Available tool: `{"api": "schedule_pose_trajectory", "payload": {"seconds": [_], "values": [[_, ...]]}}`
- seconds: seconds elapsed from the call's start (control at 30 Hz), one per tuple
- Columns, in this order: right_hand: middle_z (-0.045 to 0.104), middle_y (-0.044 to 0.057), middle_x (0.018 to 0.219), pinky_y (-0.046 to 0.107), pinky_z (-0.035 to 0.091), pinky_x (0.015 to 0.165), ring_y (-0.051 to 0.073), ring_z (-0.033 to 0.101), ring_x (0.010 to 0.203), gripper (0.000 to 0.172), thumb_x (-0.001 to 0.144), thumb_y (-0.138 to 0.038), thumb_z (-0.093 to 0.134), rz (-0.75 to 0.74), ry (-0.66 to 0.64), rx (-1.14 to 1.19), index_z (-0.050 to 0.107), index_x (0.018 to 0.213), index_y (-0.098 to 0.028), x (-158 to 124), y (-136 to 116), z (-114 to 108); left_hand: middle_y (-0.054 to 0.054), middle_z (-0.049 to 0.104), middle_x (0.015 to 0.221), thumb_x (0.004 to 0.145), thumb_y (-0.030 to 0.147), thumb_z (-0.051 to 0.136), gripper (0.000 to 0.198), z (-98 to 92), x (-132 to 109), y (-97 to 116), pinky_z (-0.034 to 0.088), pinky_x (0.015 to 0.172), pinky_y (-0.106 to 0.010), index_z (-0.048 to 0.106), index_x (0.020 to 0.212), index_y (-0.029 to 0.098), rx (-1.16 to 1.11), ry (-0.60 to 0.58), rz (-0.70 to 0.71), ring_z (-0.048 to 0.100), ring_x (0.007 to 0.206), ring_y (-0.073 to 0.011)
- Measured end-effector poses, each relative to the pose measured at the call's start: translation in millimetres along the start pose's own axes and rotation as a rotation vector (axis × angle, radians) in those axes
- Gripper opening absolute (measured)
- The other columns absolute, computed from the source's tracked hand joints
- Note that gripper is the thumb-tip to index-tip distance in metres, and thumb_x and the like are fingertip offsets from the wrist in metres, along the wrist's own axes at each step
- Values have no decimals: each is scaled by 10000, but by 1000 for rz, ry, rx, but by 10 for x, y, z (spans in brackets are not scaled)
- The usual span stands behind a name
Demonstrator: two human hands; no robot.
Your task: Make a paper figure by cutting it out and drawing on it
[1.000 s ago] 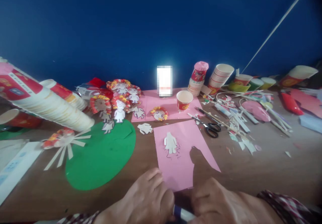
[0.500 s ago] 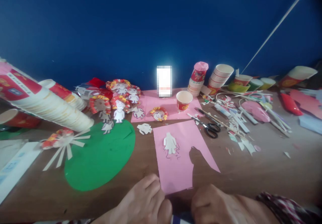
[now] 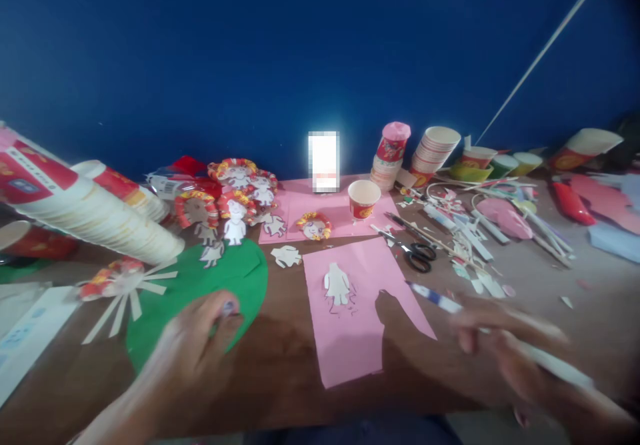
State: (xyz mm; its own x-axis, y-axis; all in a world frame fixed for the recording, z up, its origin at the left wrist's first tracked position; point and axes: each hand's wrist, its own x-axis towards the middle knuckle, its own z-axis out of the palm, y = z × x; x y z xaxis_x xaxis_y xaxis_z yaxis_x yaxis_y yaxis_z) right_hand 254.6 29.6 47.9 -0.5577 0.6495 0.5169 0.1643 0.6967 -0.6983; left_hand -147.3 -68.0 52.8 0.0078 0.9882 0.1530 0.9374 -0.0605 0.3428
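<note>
My right hand is closed around a white marker with a blue band, its dark tip pointing left toward the pink paper. My left hand is closed above the green paper oval, with a small bluish marker cap at its fingertips, partly hidden. Between my hands lies a pink sheet with a piece cut out of its right side. A white paper figure rests on that sheet, and dark marks show around its lower part.
Scissors lie right of the pink sheet among paper scraps. Behind stand a paper cup and stacked cups. A long cup stack leans at left, near decorated rings and white cut-out figures.
My hands have come up from the table's front edge and moved apart. The left moved left over the green oval; the right moved right, with the marker now plainly visible.
</note>
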Motion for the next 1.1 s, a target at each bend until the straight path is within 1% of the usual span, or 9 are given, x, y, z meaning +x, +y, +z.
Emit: {"api": "schedule_pose_trajectory", "payload": {"seconds": [0.13,0.2,0.33,0.47,0.57,0.67,0.83,0.97,1.1], "values": [[667,24,823,308,527,698,166,649,753,329,891,-129,500,-40,-152,15,557,1197,-234,205,28,329,-30,607,786,943,253,310,268,277,133,538,481,690,-276,549,837,197,-199,-129,133,581,727,-165],[687,40,913,301,534,762,163,663,832,332,900,-139,508,27,-114,-1,549,1217,-229,257,21,440,-46,637,902,946,253,341,248,428,174,709,487,755,-281,582,947,199,-281,-211,168,593,817,-168],[711,54,965,255,540,787,148,676,888,312,918,-117,475,55,-111,16,576,1194,-220,291,-37,531,-27,665,1000,943,260,439,200,629,208,901,452,830,-245,617,1019,211,-530,-409,180,593,910,-148],[720,68,957,261,539,802,170,671,903,240,890,-168,560,-7,-191,-36,612,1122,-207,287,-131,562,-9,688,898,923,281,502,186,737,248,1056,435,758,-211,660,935,183,-704,-547,133,608,824,-130],[720,66,988,254,530,814,163,663,916,265,871,-159,600,-52,-241,-7,588,1131,-206,240,-126,588,-8,701,891,915,300,522,198,788,269,1133,425,714,-196,670,925,169,-781,-609,114,617,800,-124],[716,44,996,248,518,839,137,658,910,307,867,-108,593,-84,-292,35,568,1155,-212,179,-71,605,-11,703,873,894,308,555,191,822,272,1163,413,677,-193,675,911,160,-753,-609,120,611,761,-122],[722,40,927,246,534,783,154,672,879,240,870,-149,598,-51,-171,-19,603,1097,-228,163,-36,572,-29,694,886,896,317,552,191,844,268,1164,428,694,-213,673,937,176,-670,-567,177,615,788,-140],[717,42,881,261,536,744,164,679,826,169,882,-167,576,43,-108,-103,629,1035,-218,211,83,455,-53,689,891,885,334,566,206,899,238,1091,454,727,-275,664,986,183,-507,-400,336,609,830,-186],[698,57,991,313,510,810,187,662,900,158,901,-196,549,158,73,-351,623,1040,-210,265,404,222,-45,673,836,928,241,476,183,978,180,928,478,729,-310,643,974,181,-365,-198,458,600,807,-184]]}}
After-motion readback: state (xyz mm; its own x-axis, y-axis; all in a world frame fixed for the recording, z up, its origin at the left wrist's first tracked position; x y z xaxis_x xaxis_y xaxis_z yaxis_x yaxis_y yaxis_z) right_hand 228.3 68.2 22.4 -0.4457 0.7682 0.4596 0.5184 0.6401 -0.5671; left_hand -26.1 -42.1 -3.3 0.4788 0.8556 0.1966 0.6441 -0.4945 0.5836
